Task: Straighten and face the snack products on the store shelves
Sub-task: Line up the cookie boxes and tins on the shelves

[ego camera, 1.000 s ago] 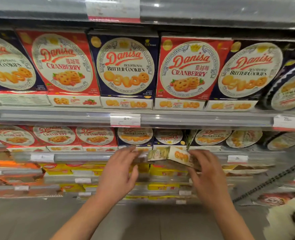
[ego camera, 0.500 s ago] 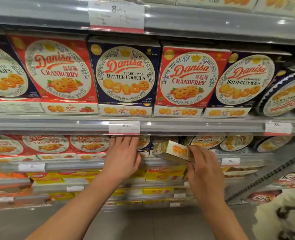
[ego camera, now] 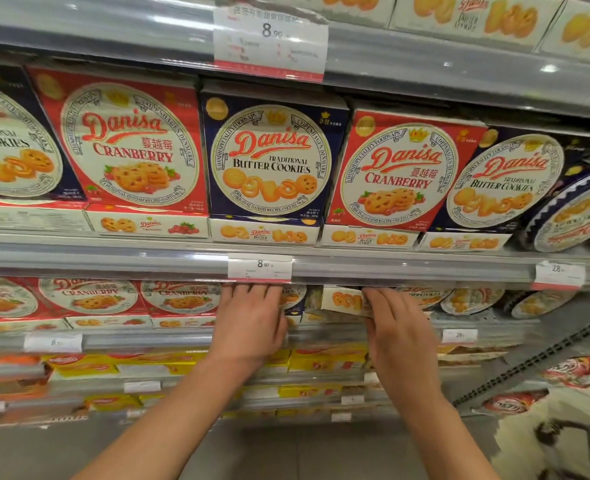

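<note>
While box sits crooked: facing step on lower shelf.
R hand: grips tilted cookie box.
L hand: flat, fingers straight on neighbouring boxes.
Next: prob. square box, label fwd.

The middle shelf carries upright Danisa boxes over flat ones. Left of the navy butter cookie box stands a red cranberry box; another stands right.
</note>
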Demonstrator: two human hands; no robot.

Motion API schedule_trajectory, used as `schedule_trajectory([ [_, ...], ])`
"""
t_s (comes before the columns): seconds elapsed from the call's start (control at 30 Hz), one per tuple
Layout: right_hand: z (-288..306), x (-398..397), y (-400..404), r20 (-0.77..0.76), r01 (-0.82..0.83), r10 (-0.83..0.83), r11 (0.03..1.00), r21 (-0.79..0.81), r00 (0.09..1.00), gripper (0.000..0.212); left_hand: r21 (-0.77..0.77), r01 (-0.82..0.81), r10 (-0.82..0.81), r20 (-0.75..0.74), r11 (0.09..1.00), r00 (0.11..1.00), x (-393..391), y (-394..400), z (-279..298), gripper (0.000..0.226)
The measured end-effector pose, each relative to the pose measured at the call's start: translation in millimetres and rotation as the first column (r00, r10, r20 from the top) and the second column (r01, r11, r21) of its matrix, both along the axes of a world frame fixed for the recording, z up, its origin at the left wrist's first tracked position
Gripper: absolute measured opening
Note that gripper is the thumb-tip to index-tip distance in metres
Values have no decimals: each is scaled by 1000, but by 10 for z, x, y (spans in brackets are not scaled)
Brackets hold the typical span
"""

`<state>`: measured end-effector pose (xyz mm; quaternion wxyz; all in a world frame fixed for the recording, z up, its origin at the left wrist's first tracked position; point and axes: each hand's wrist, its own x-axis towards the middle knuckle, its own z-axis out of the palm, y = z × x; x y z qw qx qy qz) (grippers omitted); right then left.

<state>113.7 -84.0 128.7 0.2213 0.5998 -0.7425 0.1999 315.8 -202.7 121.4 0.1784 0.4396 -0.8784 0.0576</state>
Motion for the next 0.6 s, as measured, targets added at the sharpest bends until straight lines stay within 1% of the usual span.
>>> schedule_trajectory([
  [0.17,-33,-27,-86,-20,-16,16,999,30,1000,47,27,-4,4,-7,1000,1000,-10,-17,-16,52],
  [0.4,-67,-117,-212,-48,-13,16,998,60,999,55,16,3,-2,-23,1000,1000,2,-6,-19,52],
  [0.6,-62,-156,-336,-132,15,-9,999,42,991,47,-1,3,-3,-26,1000,1000,-7,-4,-56,52],
])
